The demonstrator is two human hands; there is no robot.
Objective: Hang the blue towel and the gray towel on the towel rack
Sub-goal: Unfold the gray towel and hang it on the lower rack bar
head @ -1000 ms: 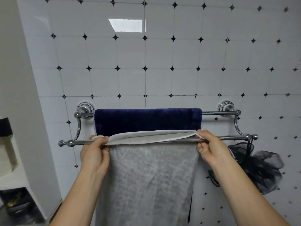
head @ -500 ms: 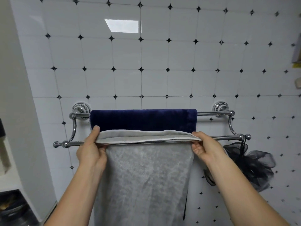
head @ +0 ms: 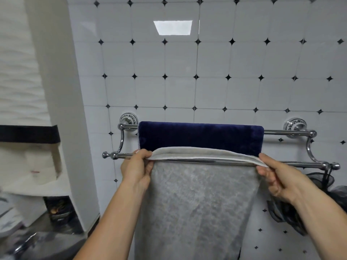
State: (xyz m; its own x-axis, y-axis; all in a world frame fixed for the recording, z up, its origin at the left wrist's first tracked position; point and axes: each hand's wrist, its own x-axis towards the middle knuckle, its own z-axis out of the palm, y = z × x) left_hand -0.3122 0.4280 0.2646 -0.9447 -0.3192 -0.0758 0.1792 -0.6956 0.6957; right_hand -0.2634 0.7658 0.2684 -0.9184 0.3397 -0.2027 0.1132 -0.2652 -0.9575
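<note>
**Gray towel being held across the front bar, blue towel draped on the back bar**

No brand, label or readable writing is showing anywhere; the only decoration is a dark scroll pattern on the round wall mounts of the towel rack (head: 206,161), too small to make out as letters.

At the far left, a white box with a black band (head: 30,154) is sitting on a shelf beside a plain white wall corner. Blurred dark items are lying below it.

The chrome rack is standing out from a white tiled wall (head: 187,87) dotted with small black diamonds. It is carrying two bars: a back one, higher and closer to the wall, and a front one, lower and nearer the camera.

At the left end of the front bar, the left hand (head: 137,168) is pinching the left top corner of the gray towel (head: 197,203), fingers curled over the fold and thumb pressing from the near side.

The blue towel (head: 201,137) is hanging over the back bar, deep navy with a plush, velvety nap, its top edge lying straight and flat along the bar, closer to the left mount than the right.

The gray towel is lying folded over the front bar, pale and mottled with a shiny fleecy texture and a whitish hem; its front panel is falling down past the bottom of the view.

At the right end of the fold, the right hand (head: 277,179) is pinching the towel's right top corner between thumb and fingers.

A black mesh bath puff (head: 293,212) is hanging from the right end of the front bar, partly behind the right forearm.
</note>
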